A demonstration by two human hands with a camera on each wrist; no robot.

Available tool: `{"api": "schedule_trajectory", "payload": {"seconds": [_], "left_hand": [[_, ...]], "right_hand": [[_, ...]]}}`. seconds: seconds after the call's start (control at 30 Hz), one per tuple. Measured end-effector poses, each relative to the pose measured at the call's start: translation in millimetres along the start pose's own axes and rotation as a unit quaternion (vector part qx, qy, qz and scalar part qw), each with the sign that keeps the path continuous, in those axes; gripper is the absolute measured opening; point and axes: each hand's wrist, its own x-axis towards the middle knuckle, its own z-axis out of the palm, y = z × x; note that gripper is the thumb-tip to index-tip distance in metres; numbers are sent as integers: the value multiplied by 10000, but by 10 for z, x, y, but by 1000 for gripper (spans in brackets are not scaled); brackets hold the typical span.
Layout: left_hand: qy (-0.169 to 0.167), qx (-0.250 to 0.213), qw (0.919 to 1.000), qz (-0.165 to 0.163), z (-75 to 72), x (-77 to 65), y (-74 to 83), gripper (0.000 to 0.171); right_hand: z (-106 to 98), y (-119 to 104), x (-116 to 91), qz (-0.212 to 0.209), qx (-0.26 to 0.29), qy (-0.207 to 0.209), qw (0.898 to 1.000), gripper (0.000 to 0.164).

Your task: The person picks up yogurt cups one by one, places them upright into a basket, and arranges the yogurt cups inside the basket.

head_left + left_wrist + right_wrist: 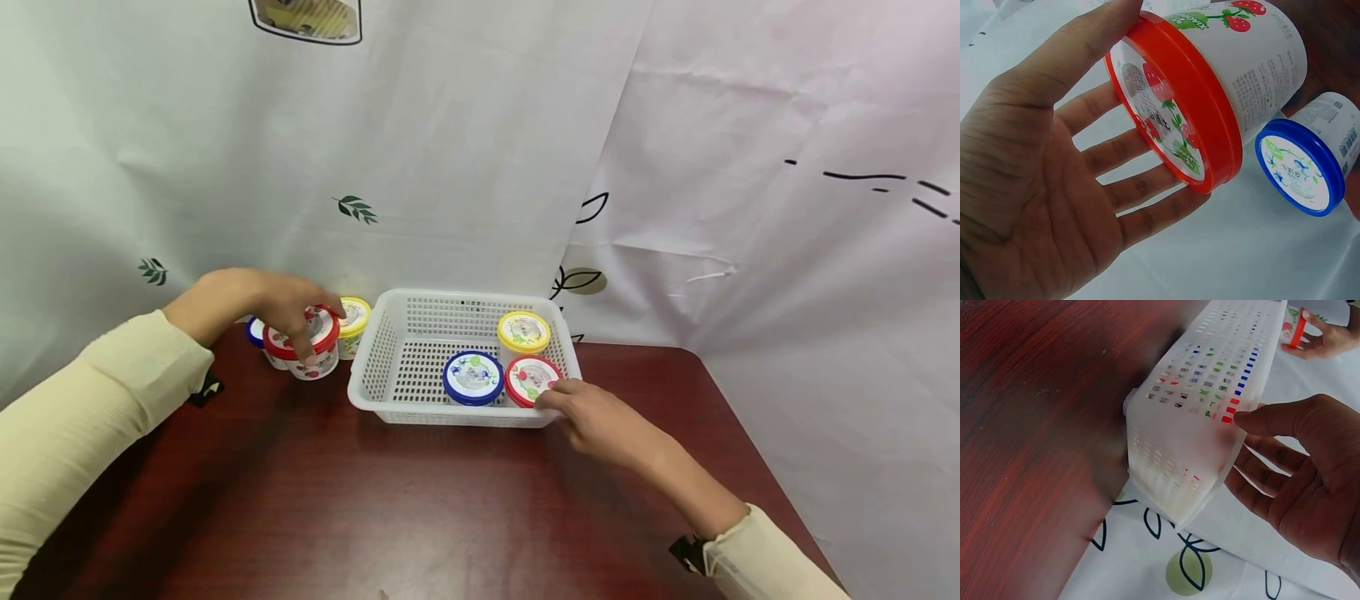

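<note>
My left hand (281,304) grips a white paper tub with a red lid (1210,119) and strawberry print, thumb on one side of the lid and fingers on the other. Beside that tub are a blue-lidded tub (1300,165) and a yellow-lidded tub (354,317). At the near right corner of a white perforated plastic basket (450,414), my right hand (603,421) holds the rim, thumb outside and fingers behind it. Inside the basket are a blue-lidded tub (473,377), a red-lidded tub (531,379) next to the right fingertips, and a yellow-lidded tub (523,332).
The basket stands on a dark red wooden table (420,508) close to its back edge. A white printed cloth (465,150) hangs behind the table and along its right side. The basket's left part shows its bare perforated floor.
</note>
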Motion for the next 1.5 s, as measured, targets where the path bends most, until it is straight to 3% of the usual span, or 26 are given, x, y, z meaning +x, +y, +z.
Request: {"api": "schedule_trajectory", "payload": {"seconds": [0.83,1.23,1.5], "left_hand": [[79,106,9998,-128,-215,-25,220,99],[106,157,9998,-18,-240,-15,258,96],[112,195,9997,76,-290,-19,364,96]], "right_hand": [[-8,-20,9,42,9,-43,10000,31],[9,-22,6,-49,-1,29,10000,30],[5,-14,-2,-51,31,45,10000,30]]}}
